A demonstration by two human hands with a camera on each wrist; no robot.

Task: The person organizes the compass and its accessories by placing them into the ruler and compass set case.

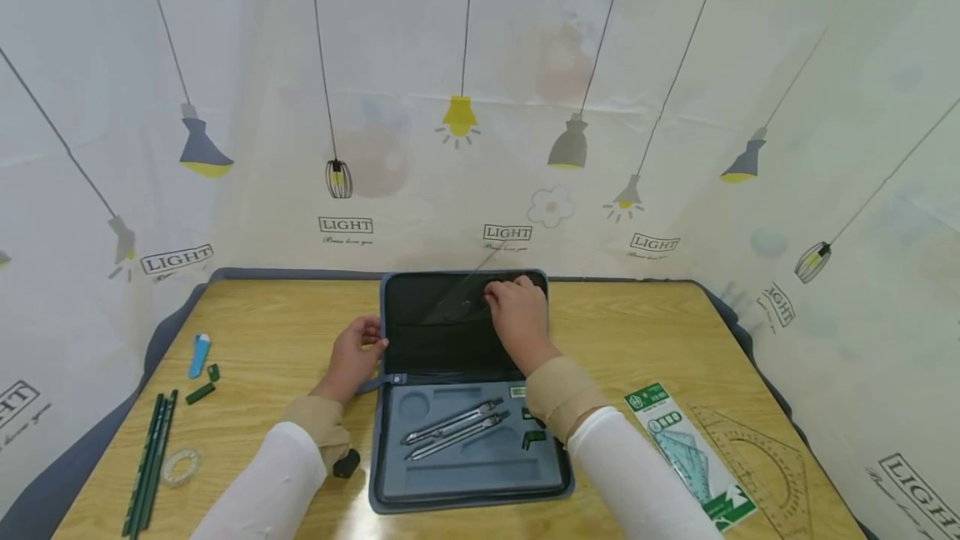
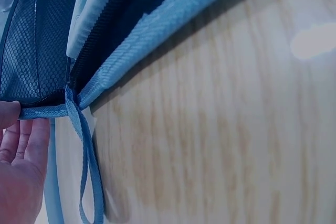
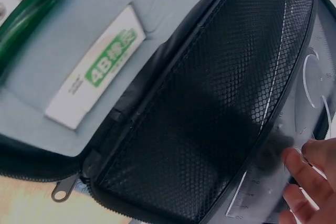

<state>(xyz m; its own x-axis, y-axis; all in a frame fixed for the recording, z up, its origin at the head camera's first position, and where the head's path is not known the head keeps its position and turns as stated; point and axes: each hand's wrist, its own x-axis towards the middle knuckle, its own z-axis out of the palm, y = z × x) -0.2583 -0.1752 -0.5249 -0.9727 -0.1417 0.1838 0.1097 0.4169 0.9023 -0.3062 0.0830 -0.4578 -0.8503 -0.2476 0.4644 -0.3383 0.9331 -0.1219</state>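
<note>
An unzipped blue-grey stationery case point(image 1: 381, 440) lies on the table, its lid raised at the back. My left hand point(image 1: 351, 357) grips the lid's left edge between thumb and fingers; the left wrist view shows the strap loop point(image 2: 86, 166) beside it. With its fingertips, my right hand point(image 1: 521, 319) pinches a clear ruler-like plate point(image 3: 249, 195) with printed markings and a round cutout. The plate lies partly behind the lid's black mesh pocket point(image 3: 205, 103). Two metal compasses point(image 1: 450, 423) and a white 4B eraser point(image 3: 79, 95) sit in the case's grey tray point(image 1: 412, 477).
On the left lie dark green pencils point(image 1: 153, 461), a clear tape ring point(image 1: 181, 467), a light-blue tool point(image 1: 199, 355) and small green pieces point(image 1: 200, 393). To the right are a packaged ruler set point(image 1: 690, 457) and a clear set square point(image 1: 798, 490). A printed curtain point(image 1: 465, 190) hangs behind.
</note>
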